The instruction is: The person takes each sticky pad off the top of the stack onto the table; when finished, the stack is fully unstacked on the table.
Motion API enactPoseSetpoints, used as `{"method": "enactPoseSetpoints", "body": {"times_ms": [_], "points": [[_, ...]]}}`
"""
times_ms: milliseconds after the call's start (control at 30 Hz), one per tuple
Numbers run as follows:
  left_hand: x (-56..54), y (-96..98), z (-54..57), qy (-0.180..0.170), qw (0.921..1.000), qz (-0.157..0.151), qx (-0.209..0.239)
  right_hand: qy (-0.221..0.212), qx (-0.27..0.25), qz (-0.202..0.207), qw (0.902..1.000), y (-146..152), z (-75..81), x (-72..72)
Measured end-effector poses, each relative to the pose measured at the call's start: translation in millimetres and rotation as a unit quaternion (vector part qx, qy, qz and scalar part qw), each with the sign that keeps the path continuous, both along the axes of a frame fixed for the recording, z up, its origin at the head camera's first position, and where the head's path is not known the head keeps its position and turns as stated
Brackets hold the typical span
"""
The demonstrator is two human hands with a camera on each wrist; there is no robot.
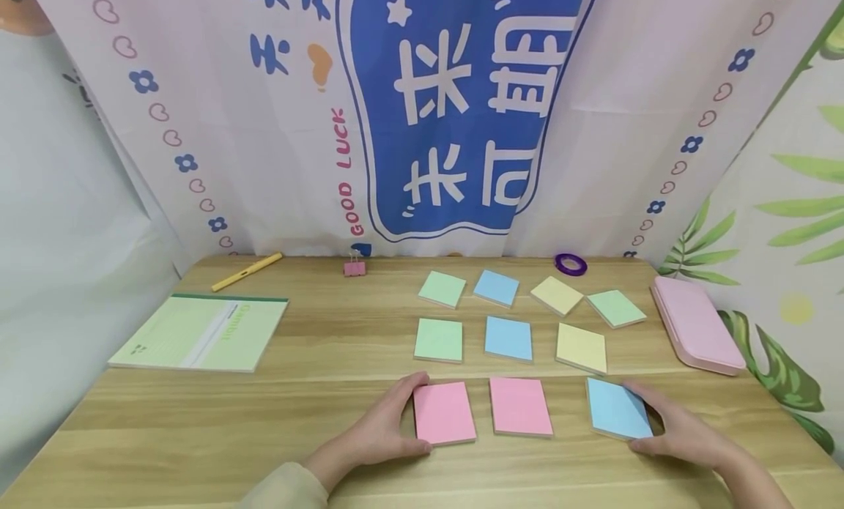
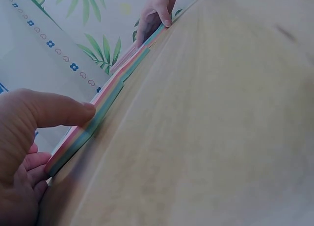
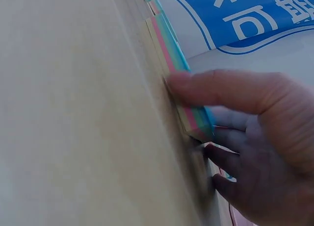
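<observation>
My left hand [image 1: 389,425] spans the left side of a pink-topped sticky note pad [image 1: 445,414], thumb at its near edge and fingers at the far corner. In the left wrist view the thumb [image 2: 68,111] presses the side of that pad, which shows pink, orange and green layers. At the right, my right hand [image 1: 682,428] grips a blue-topped sticky note pad [image 1: 618,409] by its right side. Its layered edge [image 3: 169,59] shows beside the thumb in the right wrist view. Between the hands lies a second pink pad [image 1: 521,406], touched by neither.
Behind are two rows of green, blue and yellow pads, among them a green pad [image 1: 439,340]. A pink case [image 1: 697,324] lies at right, a purple tape roll [image 1: 571,264] at the back. Leftward are a notebook [image 1: 201,333], yellow pen [image 1: 247,272] and pink binder clip [image 1: 354,267].
</observation>
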State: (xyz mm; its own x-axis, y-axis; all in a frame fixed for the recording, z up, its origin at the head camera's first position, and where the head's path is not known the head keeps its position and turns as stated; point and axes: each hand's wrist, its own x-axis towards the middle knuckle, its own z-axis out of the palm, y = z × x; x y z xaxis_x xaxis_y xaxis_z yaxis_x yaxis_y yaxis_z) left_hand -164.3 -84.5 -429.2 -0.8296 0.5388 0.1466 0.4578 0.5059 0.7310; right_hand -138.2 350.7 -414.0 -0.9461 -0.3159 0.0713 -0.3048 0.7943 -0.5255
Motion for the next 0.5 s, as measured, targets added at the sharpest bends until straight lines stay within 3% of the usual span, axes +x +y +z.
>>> {"method": "enactPoseSetpoints", "body": {"times_ms": [200, 333, 500], "points": [[2.8, -0.3, 3.7, -0.059, 0.9968, 0.008, 0.054, -0.042, -0.078, -0.006, 0.9961, -10, 21.6, -5.5], [-2.4, -7.3, 16.3, -0.081, 0.9950, 0.026, 0.053, -0.013, -0.108, 0.003, 0.9940, -24, 45.4, -13.8], [-21.1, -22.1, 48.5, -0.031, 0.9950, 0.095, 0.009, 0.040, -0.060, 0.010, 0.9973, -52, 81.8, -30.3]]}}
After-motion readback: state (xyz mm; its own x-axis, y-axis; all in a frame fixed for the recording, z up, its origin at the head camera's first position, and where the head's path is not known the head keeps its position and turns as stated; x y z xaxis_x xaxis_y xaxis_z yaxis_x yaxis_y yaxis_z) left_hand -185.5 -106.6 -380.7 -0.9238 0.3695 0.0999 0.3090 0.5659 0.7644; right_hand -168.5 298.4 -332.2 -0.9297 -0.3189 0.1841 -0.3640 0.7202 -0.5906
